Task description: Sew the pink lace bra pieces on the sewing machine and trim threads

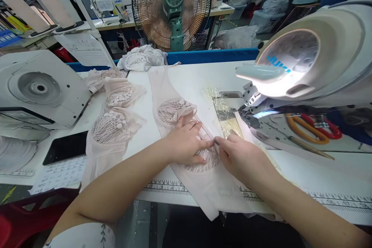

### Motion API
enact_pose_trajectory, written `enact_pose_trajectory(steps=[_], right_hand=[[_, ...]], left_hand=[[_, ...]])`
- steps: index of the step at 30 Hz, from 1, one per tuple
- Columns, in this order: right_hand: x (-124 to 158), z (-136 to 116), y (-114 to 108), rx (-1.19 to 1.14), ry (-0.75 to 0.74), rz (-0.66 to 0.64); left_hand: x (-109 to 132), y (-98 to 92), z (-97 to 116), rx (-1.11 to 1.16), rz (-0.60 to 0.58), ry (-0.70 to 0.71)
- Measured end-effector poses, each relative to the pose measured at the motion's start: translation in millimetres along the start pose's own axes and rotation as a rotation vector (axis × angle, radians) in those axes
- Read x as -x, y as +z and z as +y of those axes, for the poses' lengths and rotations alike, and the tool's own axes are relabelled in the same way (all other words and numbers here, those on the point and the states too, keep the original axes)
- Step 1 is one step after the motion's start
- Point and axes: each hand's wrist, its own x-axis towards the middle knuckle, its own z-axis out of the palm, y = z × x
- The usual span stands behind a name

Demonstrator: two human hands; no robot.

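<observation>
A pale pink lace bra (pixel 222 192) lies on the white sewing table in front of me, its lace cups showing on both sides of my left hand. My left hand (pixel 186 141) rests across its middle with the fingers spread, pressing the fabric down. Close beside it, my right hand (pixel 240 153) pinches the bra's edge between thumb and fingers; a small dark spot shows at these fingertips, too small to make out. The sewing machine's needle area (pixel 247 104) is lit just beyond my right hand, above a metal plate (pixel 225 108).
More lace bras (pixel 112 126) lie to the left, beside a black phone (pixel 66 148) and a written sheet (pixel 59 174). A white machine (pixel 43 89) stands at left. Scissors (pixel 308 130) and an awl (pixel 312 147) lie right. A large fan (pixel 174 11) stands behind the table.
</observation>
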Motion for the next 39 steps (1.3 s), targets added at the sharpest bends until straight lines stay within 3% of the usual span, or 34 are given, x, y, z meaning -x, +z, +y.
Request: enact_pose_trajectory(steps=[6,13,17,25,29,34,39], right_hand=[[-5,-2,-8,-0.067,0.015,0.033],[-8,-4,0,-0.037,-0.005,0.032],[1,-1,4,-0.015,-0.04,0.098],[24,7,0,-0.015,-0.034,0.074],[17,8,-1,-0.081,-0.03,0.155],[3,1,0,-0.081,-0.016,0.115],[12,2,6,-0.047,-0.036,0.128]], left_hand=[[1,-0.5,1,-0.004,0.001,0.004],[1,0.8,0,0.032,0.001,-0.007],[0,1.0,0,0.035,0.002,-0.014],[1,-1.9,3,0.006,-0.012,-0.022],[1,-1.4,2,0.01,0.001,-0.013],[0,0.7,1,-0.015,0.0,-0.012],[0,1.4,2,0.002,-0.007,-0.021]])
